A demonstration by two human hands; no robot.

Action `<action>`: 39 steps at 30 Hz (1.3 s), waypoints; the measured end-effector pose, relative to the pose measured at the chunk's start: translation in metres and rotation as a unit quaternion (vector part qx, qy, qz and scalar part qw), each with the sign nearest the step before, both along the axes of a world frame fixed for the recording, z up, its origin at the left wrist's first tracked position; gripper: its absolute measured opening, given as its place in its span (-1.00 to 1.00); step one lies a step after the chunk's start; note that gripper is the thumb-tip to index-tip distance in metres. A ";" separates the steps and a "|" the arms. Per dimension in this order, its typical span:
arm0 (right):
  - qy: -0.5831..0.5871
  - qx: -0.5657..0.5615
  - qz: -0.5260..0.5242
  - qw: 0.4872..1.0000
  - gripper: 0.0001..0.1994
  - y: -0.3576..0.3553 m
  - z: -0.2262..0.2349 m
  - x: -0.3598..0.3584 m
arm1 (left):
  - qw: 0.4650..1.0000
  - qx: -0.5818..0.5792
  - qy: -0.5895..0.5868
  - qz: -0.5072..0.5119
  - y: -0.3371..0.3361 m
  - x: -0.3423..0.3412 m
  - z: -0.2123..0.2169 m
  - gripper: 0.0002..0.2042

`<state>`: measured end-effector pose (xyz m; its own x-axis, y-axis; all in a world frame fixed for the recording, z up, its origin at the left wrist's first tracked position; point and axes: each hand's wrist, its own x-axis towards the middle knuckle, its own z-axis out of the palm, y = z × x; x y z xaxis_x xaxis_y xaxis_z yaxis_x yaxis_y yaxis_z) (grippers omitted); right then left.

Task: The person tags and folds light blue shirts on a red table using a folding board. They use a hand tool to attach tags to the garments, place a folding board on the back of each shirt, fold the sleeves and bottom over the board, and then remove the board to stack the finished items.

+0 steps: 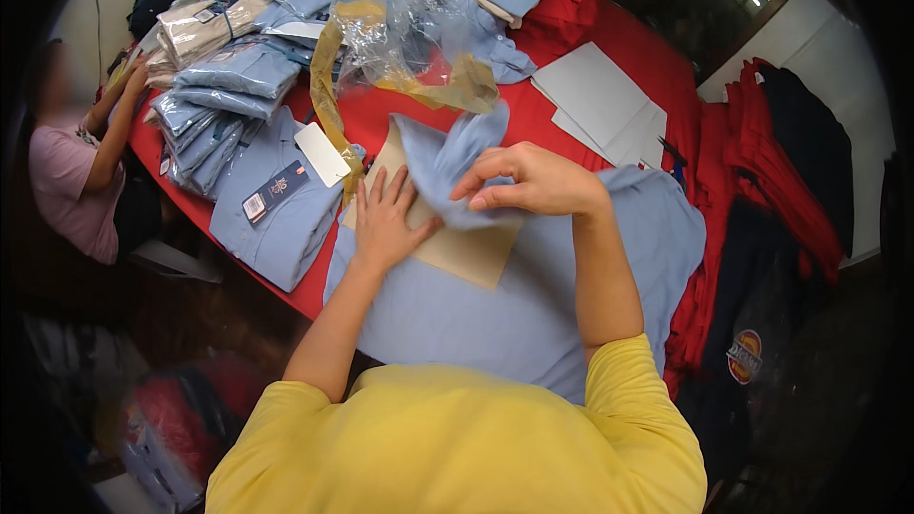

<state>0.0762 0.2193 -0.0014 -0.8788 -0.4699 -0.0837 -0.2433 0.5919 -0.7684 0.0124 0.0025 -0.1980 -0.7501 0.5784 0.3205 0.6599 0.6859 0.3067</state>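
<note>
A light blue shirt [609, 257] lies spread over the near side of the table. On it rests a flat tan cardboard sheet [466, 252]. My left hand [386, 219] presses flat on the cardboard's left part, fingers spread. Above the cardboard's far right side, my right hand [533, 181] has its thumb and fingers curled together at a raised, blurred fold of the shirt. The fingertips seem to pinch this cloth, though motion smears the contact. Left of my left hand is a folded light blue shirt [309, 219] with a dark tag and a blank white card [323, 154].
Crumpled clear plastic [400, 29] with yellowish-brown tape [327, 76] lies beyond my hands. Bagged shirts [228, 76] are piled far left; white sheets [600, 100] lie right on the red tablecloth [633, 48]. Red and dark garments [762, 152] hang right. Another person [81, 171] sits left.
</note>
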 end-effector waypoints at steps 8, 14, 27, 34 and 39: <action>0.329 0.180 -0.243 0.894 -0.62 -0.017 -0.182 -0.015 | 0.993 0.118 -0.018 -0.002 0.008 -0.007 -0.015 -0.31; 0.197 0.041 -0.227 0.953 -0.69 -0.016 -0.172 0.006 | 0.998 0.000 0.010 -0.061 0.003 0.001 0.005 -0.27; 0.163 0.511 -0.565 0.627 -0.71 0.230 -0.142 0.237 | 0.998 0.014 0.009 -0.061 0.010 -0.002 0.001 -0.36; 0.175 0.491 -0.691 0.501 -0.77 0.122 -0.117 0.353 | 0.996 0.037 -0.037 -0.078 0.002 -0.008 -0.002 -0.40; 0.271 0.384 -0.693 0.547 -0.78 0.106 -0.113 0.353 | 0.987 -0.005 -0.097 -0.130 -0.001 -0.005 0.020 -0.33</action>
